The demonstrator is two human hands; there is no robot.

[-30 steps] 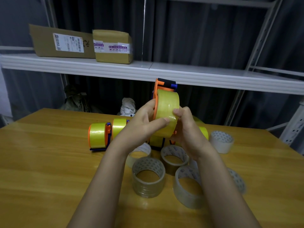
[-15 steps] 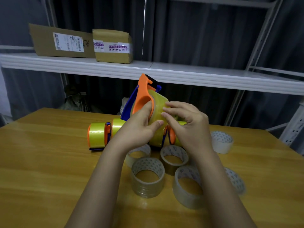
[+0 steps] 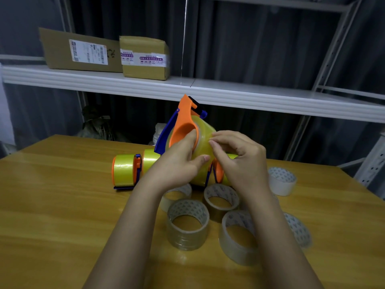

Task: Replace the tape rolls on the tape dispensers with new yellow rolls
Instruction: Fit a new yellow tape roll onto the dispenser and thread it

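— Where was the dispenser being loaded?

— Held up above the desk (image 3: 52,205), tilted. The orange and blue tape dispenser (image 3: 183,122) carried a yellow tape roll (image 3: 203,147). The left hand (image 3: 177,163) gripped it from the left, thumb in the orange hub, fingers (image 3: 203,158) curled under the roll.

— And the other hand?

— The right hand (image 3: 239,161) was against the roll's right side, its fingers together and bent, fingertips pinching or picking at the tape surface. Whether a loose end was caught there, I couldn't tell.

— What lay around it?

— Behind the left wrist, a second dispenser (image 3: 125,172) lay on the desk, already carrying a yellow roll, with another yellow roll (image 3: 151,161) just beside it. More orange and yellow showed under the hands, partly hidden. Nearer the person, several clear tape rolls stood on end: one (image 3: 187,224) in the middle, one (image 3: 220,199) behind it, one (image 3: 237,236) to the right. A white-sided roll (image 3: 282,181) sat apart at the right.

— Any writing?

— The cores had a repeating printed pattern, not readable. On the shelf (image 3: 229,94) behind, two cardboard boxes: the left box (image 3: 62,51) bore a white shipping label with barcode, the right box (image 3: 145,59) a strip of printed tape with purple characters. Both were too small to read.
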